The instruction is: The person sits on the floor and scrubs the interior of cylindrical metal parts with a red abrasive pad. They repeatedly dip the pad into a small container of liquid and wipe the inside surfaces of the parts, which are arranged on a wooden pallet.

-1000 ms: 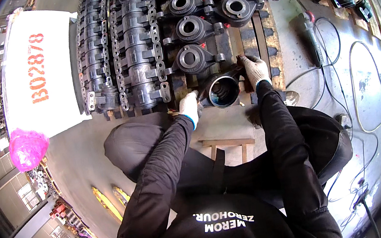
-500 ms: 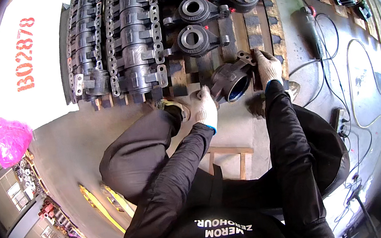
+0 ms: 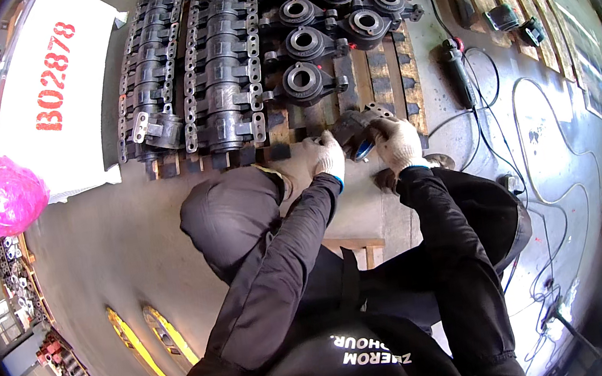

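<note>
A dark cast-metal housing with a round bore (image 3: 351, 129) is between my gloved hands at the pallet's near edge. My left hand (image 3: 326, 156), in a white knit glove, is closed at the casting's left side; its fingertips are partly hidden. My right hand (image 3: 397, 143), gloved alike, curls over the casting's right side and covers much of it. A flat lug with holes (image 3: 377, 109) sticks out beyond the right hand. Just past it, a similar housing with a ring-shaped face (image 3: 302, 80) lies on the pallet.
Rows of stacked castings (image 3: 225, 84) fill the left of the wooden pallet (image 3: 410, 90). A white sack (image 3: 49, 92) and a pink bag (image 3: 13, 197) lie at left. A corded power tool (image 3: 460, 76) and cables are on the floor at right. A small wooden stool (image 3: 358, 244) is below me.
The casting has turned, so its bore shows less. My right hand has moved left and over it, nearer my left hand. The whole view has shifted slightly.
</note>
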The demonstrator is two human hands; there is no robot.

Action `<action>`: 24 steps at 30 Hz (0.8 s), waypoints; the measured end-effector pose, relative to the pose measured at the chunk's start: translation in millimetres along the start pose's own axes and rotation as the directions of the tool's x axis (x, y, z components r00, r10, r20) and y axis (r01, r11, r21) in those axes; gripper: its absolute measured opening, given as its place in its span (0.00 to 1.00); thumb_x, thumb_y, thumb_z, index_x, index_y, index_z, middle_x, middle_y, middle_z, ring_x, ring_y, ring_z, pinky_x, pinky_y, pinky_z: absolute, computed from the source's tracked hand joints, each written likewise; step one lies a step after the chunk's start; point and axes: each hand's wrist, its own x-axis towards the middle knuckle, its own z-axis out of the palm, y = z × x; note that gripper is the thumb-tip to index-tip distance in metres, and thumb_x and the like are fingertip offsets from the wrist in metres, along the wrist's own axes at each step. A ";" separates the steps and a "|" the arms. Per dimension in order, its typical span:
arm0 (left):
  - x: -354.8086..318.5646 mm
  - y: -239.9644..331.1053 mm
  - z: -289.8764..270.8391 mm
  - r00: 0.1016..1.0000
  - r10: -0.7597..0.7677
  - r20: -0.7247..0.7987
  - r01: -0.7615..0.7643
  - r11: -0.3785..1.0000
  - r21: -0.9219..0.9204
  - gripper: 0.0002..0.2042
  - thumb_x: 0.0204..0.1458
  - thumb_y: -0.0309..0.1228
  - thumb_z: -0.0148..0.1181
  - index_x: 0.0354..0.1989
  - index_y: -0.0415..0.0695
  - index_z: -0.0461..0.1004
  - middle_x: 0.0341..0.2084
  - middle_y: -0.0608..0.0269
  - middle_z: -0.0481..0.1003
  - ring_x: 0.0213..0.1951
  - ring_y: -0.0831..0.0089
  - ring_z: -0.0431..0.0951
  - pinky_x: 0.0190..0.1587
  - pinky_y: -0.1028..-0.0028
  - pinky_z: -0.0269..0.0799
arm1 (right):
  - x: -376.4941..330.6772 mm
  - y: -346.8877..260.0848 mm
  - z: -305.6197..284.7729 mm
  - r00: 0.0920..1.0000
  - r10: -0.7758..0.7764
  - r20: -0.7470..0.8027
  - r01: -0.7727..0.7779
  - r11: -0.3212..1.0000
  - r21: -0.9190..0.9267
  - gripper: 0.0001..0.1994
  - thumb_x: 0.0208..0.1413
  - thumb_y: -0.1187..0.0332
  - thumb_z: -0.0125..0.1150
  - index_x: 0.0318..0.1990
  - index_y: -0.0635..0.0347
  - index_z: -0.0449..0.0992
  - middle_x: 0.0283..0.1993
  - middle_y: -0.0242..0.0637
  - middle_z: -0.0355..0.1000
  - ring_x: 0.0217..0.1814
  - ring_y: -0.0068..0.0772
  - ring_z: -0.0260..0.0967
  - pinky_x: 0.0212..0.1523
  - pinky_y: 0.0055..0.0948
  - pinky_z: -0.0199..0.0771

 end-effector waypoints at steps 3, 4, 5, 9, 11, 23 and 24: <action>12.1 -20.5 -1.5 0.986 -0.127 0.109 0.153 0.948 -0.279 0.19 0.64 0.42 0.54 0.29 0.36 0.74 0.13 0.61 0.71 0.11 0.69 0.70 0.16 0.67 0.66 | -6.1 -10.6 2.6 0.979 -0.204 0.025 0.205 0.975 -0.081 0.12 0.51 0.70 0.66 0.43 0.55 0.85 0.48 0.44 0.81 0.52 0.55 0.76 0.55 0.47 0.75; 21.4 -24.6 -6.2 0.974 -0.164 0.154 0.209 0.913 -0.351 0.18 0.63 0.42 0.55 0.38 0.36 0.74 0.17 0.61 0.72 0.16 0.67 0.74 0.20 0.66 0.70 | -6.3 -15.4 5.2 0.961 -0.275 -0.003 0.273 0.956 -0.110 0.12 0.51 0.70 0.66 0.44 0.55 0.85 0.48 0.43 0.81 0.52 0.55 0.75 0.55 0.47 0.75; 30.5 -27.8 -10.7 0.983 -0.131 0.132 0.162 0.951 -0.263 0.18 0.63 0.42 0.55 0.40 0.36 0.74 0.20 0.60 0.74 0.19 0.66 0.75 0.22 0.65 0.71 | -4.7 -20.2 7.0 0.938 -0.346 -0.031 0.339 0.930 -0.141 0.12 0.51 0.70 0.67 0.44 0.55 0.85 0.49 0.43 0.81 0.52 0.56 0.75 0.55 0.48 0.75; -8.6 27.0 -27.9 0.942 -0.162 0.294 0.209 0.968 -0.137 0.20 0.62 0.42 0.56 0.49 0.36 0.72 0.37 0.52 0.78 0.34 0.63 0.80 0.33 0.63 0.77 | -5.7 -0.1 -7.3 0.972 -0.225 0.067 0.223 0.974 0.034 0.12 0.51 0.71 0.66 0.45 0.55 0.84 0.45 0.45 0.81 0.50 0.56 0.76 0.55 0.47 0.75; -2.8 12.8 -31.5 0.932 -0.066 0.356 0.188 0.929 -0.319 0.20 0.62 0.42 0.57 0.50 0.35 0.71 0.39 0.51 0.78 0.36 0.63 0.81 0.35 0.63 0.77 | -4.0 -16.6 -11.4 0.986 -0.163 -0.027 0.165 0.975 0.146 0.11 0.54 0.71 0.66 0.46 0.58 0.83 0.45 0.48 0.81 0.51 0.55 0.78 0.54 0.44 0.77; -14.9 -11.6 -8.2 0.931 -0.099 0.350 0.157 0.978 -0.140 0.22 0.67 0.46 0.53 0.55 0.37 0.69 0.48 0.47 0.76 0.46 0.59 0.78 0.51 0.62 0.75 | -62.5 -53.3 40.9 0.938 0.282 -0.203 -0.261 0.957 0.126 0.08 0.60 0.63 0.64 0.43 0.53 0.80 0.37 0.50 0.80 0.41 0.58 0.78 0.44 0.49 0.78; -15.9 -12.7 -9.4 0.921 -0.103 0.376 0.176 0.970 -0.166 0.22 0.67 0.46 0.53 0.55 0.37 0.69 0.49 0.47 0.76 0.47 0.60 0.78 0.51 0.62 0.75 | -63.8 -54.1 38.1 0.937 0.301 -0.178 -0.288 0.953 0.098 0.08 0.60 0.62 0.63 0.43 0.53 0.80 0.38 0.49 0.80 0.42 0.57 0.78 0.45 0.49 0.78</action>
